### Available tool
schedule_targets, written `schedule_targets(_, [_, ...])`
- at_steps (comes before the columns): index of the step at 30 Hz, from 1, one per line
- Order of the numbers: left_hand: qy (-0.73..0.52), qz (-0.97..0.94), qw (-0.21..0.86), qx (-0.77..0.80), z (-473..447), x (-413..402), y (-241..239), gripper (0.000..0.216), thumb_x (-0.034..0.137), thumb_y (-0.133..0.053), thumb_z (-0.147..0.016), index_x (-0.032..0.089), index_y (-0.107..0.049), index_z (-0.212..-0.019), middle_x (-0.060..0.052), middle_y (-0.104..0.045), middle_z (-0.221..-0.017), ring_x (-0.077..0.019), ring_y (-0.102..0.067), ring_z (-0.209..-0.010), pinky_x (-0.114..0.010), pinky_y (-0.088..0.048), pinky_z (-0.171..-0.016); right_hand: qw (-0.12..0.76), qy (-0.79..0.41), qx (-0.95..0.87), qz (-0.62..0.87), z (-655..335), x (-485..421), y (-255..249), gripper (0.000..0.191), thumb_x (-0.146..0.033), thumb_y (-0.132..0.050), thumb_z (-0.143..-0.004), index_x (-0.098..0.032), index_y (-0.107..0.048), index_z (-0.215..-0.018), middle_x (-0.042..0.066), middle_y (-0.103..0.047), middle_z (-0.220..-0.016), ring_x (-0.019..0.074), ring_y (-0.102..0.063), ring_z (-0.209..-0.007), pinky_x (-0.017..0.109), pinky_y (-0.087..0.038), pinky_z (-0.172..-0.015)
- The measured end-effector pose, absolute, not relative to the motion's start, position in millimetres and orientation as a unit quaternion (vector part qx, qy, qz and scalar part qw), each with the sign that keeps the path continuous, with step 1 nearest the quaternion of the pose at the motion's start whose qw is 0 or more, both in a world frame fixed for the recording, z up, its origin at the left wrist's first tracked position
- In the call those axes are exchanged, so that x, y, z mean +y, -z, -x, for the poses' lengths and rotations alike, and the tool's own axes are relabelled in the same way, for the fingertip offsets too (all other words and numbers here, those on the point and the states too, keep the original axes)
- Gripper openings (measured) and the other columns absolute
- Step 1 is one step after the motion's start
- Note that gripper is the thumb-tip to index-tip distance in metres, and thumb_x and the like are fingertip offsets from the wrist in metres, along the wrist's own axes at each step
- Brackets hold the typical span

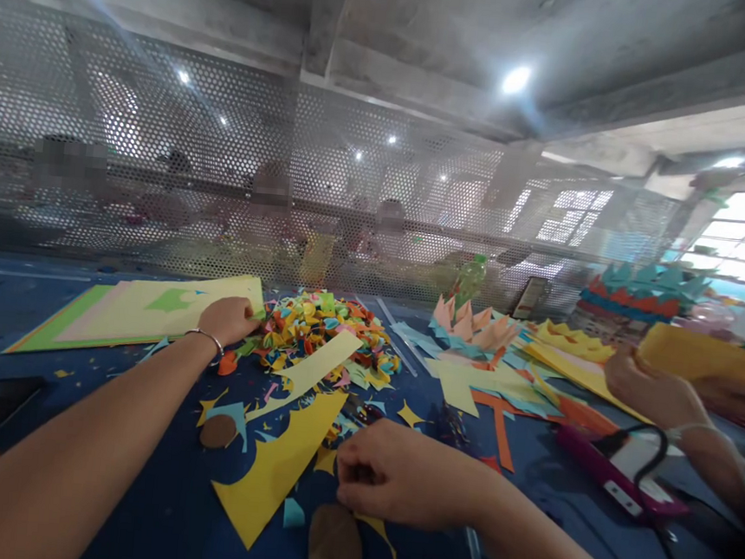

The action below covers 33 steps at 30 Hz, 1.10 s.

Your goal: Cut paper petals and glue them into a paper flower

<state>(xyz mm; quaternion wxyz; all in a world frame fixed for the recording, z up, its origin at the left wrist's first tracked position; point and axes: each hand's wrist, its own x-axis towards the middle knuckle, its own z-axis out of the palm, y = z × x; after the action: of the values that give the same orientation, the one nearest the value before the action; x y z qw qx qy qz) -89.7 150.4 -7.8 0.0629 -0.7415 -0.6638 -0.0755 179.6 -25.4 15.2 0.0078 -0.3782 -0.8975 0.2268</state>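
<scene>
My left hand [229,319] reaches far forward with its fingers curled, resting at the near corner of a stack of pale yellow, pink and green paper sheets [141,311], right beside a heap of small multicoloured folded paper pieces [325,332]. What its fingers grip is hidden. My right hand [395,473] lies nearer to me, fingers pinched together over the edge of a large yellow paper offcut [278,467]; what the pinch holds is too small to make out. A pale yellow strip [312,370] lies between the two hands.
Blue table [150,504] strewn with paper scraps. Two brown ovals [334,544] lie near me. A magenta tool with a black cord [616,475] sits right. Another person's hand [650,391] holds yellow paper at far right. Perforated metal screen [290,177] behind, folded paper crowns [473,323] before it.
</scene>
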Motion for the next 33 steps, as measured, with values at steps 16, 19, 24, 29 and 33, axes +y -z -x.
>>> schedule_targets(16, [0.066,0.739,0.027,-0.669,99,149,-2,0.026,0.032,-0.054,-0.087,0.017,-0.057,-0.108,-0.007,-0.06,-0.109,-0.0208,-0.06,-0.093,-0.039,-0.05,-0.078,0.01,-0.222,-0.9,0.375,-180,-25,-14,0.013,-0.02,-0.053,-0.076,-0.014,-0.064,-0.071,-0.004,-0.051,-0.057,0.0067,-0.042,-0.049,0.018,-0.027,-0.045])
schedule_targets(19, [0.071,0.742,0.024,-0.666,100,149,-3,0.026,0.032,-0.054,-0.087,0.016,-0.057,-0.107,-0.007,-0.06,-0.108,-0.0206,-0.06,-0.093,-0.039,-0.05,-0.079,0.01,-0.219,-0.902,0.373,-181,-26,-14,0.013,-0.019,-0.053,-0.075,-0.014,-0.064,-0.072,-0.003,-0.052,-0.058,0.0069,-0.043,-0.05,0.018,-0.028,-0.045])
schedule_targets(24, [0.083,0.75,0.013,-0.656,103,150,-5,0.035,0.047,-0.05,-0.085,0.016,-0.065,-0.092,-0.006,-0.068,-0.092,-0.0201,-0.063,-0.085,-0.035,-0.048,-0.076,0.006,-0.22,-0.901,0.375,-180,-26,-16,0.013,-0.02,-0.053,-0.076,-0.014,-0.064,-0.072,-0.003,-0.052,-0.058,0.0067,-0.042,-0.05,0.018,-0.027,-0.045])
schedule_targets(29, [0.108,0.762,0.026,-0.638,106,153,1,0.041,0.053,-0.053,-0.074,0.019,-0.071,-0.088,-0.009,-0.072,-0.096,-0.0244,-0.064,-0.092,-0.025,-0.043,-0.072,-0.002,-0.224,-0.897,0.381,-179,-26,-16,0.012,-0.019,-0.053,-0.076,-0.015,-0.064,-0.072,-0.004,-0.05,-0.057,0.0072,-0.041,-0.051,0.018,-0.028,-0.046])
schedule_targets(33, [0.107,0.782,0.018,-0.614,116,156,0,0.044,0.053,-0.054,-0.07,0.022,-0.07,-0.097,-0.008,-0.071,-0.103,-0.0239,-0.064,-0.094,-0.024,-0.043,-0.074,0.0,-0.22,-0.899,0.379,-179,-26,-15,0.012,-0.018,-0.053,-0.076,-0.015,-0.064,-0.071,-0.004,-0.048,-0.056,0.0072,-0.04,-0.05,0.019,-0.027,-0.046])
